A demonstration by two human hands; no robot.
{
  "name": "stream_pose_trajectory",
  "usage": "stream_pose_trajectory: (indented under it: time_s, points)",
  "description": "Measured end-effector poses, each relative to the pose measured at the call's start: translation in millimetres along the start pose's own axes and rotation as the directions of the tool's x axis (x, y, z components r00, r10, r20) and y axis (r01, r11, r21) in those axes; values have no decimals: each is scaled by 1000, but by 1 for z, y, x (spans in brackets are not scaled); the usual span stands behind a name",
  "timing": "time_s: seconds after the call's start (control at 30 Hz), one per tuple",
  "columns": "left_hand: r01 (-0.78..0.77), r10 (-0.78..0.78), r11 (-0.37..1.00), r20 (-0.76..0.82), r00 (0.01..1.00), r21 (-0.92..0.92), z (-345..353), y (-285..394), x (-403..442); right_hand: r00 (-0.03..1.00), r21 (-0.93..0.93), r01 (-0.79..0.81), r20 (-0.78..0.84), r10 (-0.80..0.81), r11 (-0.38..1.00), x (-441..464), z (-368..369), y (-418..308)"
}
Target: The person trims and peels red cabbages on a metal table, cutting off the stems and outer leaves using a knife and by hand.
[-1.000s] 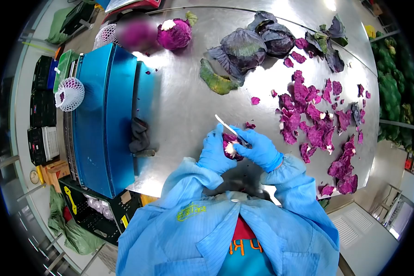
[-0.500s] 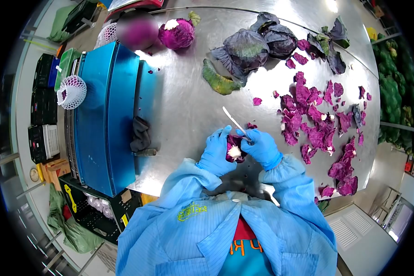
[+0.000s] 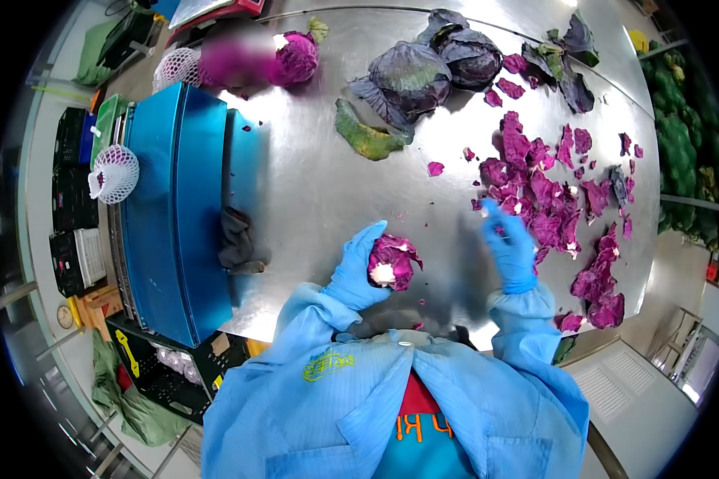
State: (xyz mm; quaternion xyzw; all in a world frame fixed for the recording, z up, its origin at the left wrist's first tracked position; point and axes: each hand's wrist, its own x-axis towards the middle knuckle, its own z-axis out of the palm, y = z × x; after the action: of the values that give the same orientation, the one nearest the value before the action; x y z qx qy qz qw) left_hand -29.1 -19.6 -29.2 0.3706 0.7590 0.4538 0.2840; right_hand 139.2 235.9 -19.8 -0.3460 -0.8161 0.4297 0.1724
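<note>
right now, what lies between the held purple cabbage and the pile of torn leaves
Head view: from the purple cabbage, a stretch of bare metal table comes first, then the right hand, at the near edge of the torn leaves.

Two gloved hands show, one left hand (image 3: 358,271) and one right hand (image 3: 511,243). Four cabbages can be made out: one held cabbage (image 3: 394,263), one peeled cabbage (image 3: 297,60) and two dark cabbages (image 3: 411,76); a blurred purple patch (image 3: 230,57) beside the peeled one cannot be counted. There are two white nets (image 3: 118,174), one blue cabinet (image 3: 176,207), one dark cloth (image 3: 236,238), one yellowed leaf (image 3: 367,142) and one worktop (image 3: 319,188). The purple scraps (image 3: 547,227) number over twenty, overlapping too much for an exact count.
</note>
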Motion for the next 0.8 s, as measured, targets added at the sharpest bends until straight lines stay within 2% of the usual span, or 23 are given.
stream_pose_trajectory:
  time_s: [0.03,0.07,0.13,0.23,0.33,0.37,0.43,0.5,0.63,0.73,0.77,0.8]
  points:
    - [-19,18,999,17,1000,25,0,1,2,991,-12,16,132,-14,1000,-3,14,-24]
    - [-52,49,997,51,997,57,-1,4,4,965,150,-59,261,18,987,-7,30,-37]
    - [-113,101,988,114,988,108,-2,9,9,866,98,-116,497,52,988,-8,54,-50]
    - [-169,147,974,148,978,150,-5,3,11,762,258,-243,647,20,935,-5,83,-33]
    - [-88,65,988,179,982,124,-7,7,16,754,231,57,628,-193,971,4,80,-23]
    - [-47,23,992,202,979,115,-6,7,18,745,144,197,621,-244,970,4,77,-24]
    - [-131,112,988,206,972,86,-1,-2,18,702,-32,461,625,-342,887,7,72,-36]
    - [-169,154,984,233,960,47,-4,-5,18,675,-33,570,588,-446,821,7,73,-31]
    - [-194,213,976,280,936,-96,-15,-13,15,637,-35,679,526,-564,734,6,83,-26]
    - [-183,251,954,301,920,-236,-20,-18,16,598,58,669,549,-583,741,10,82,-27]
    - [-168,256,944,312,915,-283,-22,-17,17,602,34,662,570,-559,749,11,82,-24]
    - [-205,267,956,337,903,-209,-25,-14,16,606,9,655,590,-533,755,13,80,-20]
